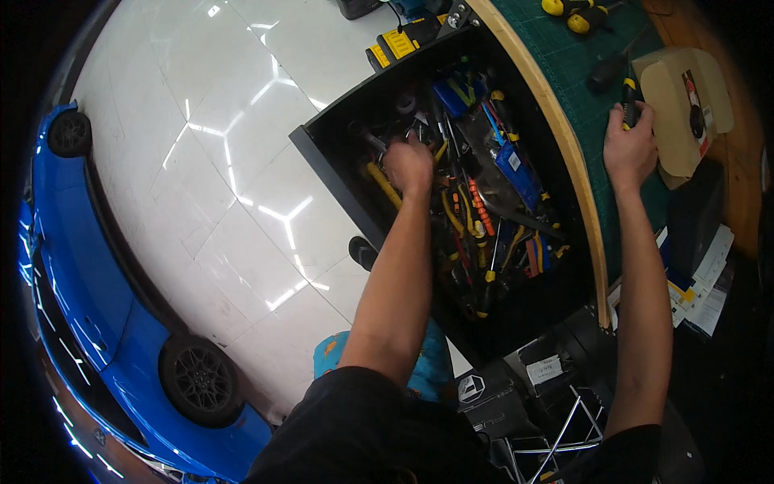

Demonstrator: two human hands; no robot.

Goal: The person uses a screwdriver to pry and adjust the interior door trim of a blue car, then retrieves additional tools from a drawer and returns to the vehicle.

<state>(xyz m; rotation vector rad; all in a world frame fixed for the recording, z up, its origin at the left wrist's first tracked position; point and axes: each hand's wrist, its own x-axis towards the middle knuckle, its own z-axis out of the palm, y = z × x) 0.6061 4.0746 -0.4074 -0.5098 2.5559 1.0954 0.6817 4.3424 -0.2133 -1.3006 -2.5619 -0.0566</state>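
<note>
My left hand [409, 167] reaches into a black drawer [334, 165] full of jumbled hand tools. Its fingers curl down among dark and metal pieces at the drawer's far left, and what they grip is hidden. Beside that hand lies a yellow bar-like piece [383, 185]. My right hand [630, 153] is over the green mat [564, 64], closed around a tool with a black-and-yellow handle [629, 101]; the tool's kind is unclear. Just right of it stands a brown cardboard box [669, 97].
In the drawer are a blue packaged item [518, 169], an orange ribbed piece [481, 208] and a screwdriver [488, 282]. Yellow-and-black tools [588, 18] lie at the mat's far end. A wooden edge [556, 113] borders the bench. Papers [705, 282] sit at right; a blue car [105, 323] stands left.
</note>
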